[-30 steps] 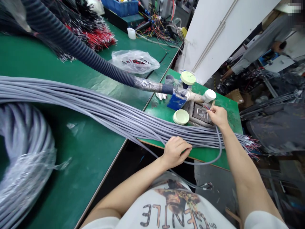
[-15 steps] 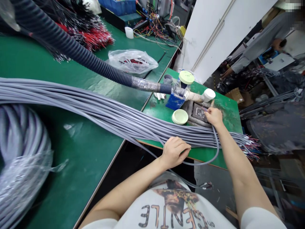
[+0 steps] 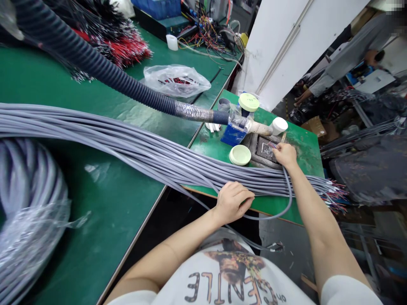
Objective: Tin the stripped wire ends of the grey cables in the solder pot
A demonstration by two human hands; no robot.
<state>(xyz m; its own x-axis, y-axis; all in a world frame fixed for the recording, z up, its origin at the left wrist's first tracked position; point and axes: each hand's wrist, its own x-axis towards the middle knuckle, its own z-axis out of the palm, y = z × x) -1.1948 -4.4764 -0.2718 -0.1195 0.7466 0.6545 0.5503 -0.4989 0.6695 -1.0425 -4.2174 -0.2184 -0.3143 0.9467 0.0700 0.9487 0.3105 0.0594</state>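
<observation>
Pinched in my right hand (image 3: 285, 156) is the end of a grey cable (image 3: 291, 195), its thin wires pointing at the dark square basin of what looks like a solder pot (image 3: 265, 149). From there the cable loops down towards my left hand (image 3: 233, 200). That hand is closed over the near edge of a thick bundle of grey cables (image 3: 178, 156); its fingertips are partly hidden. At the bundle's right end the stripped coloured wires (image 3: 338, 197) fan out. A loose cable end (image 3: 276, 246) hangs below my left wrist.
A ribbed hose (image 3: 127, 87) ends in a nozzle beside the pot. Around it stand a pale open tub (image 3: 240, 155), a yellow-lidded container (image 3: 249, 102) and a white cup (image 3: 279, 126). A wrapped cable coil (image 3: 30, 212) lies at left. Another person's sleeve (image 3: 337, 67) shows at right.
Almost nothing differs. Both hands hold their places, and the wires in my right hand stay over the pot.
</observation>
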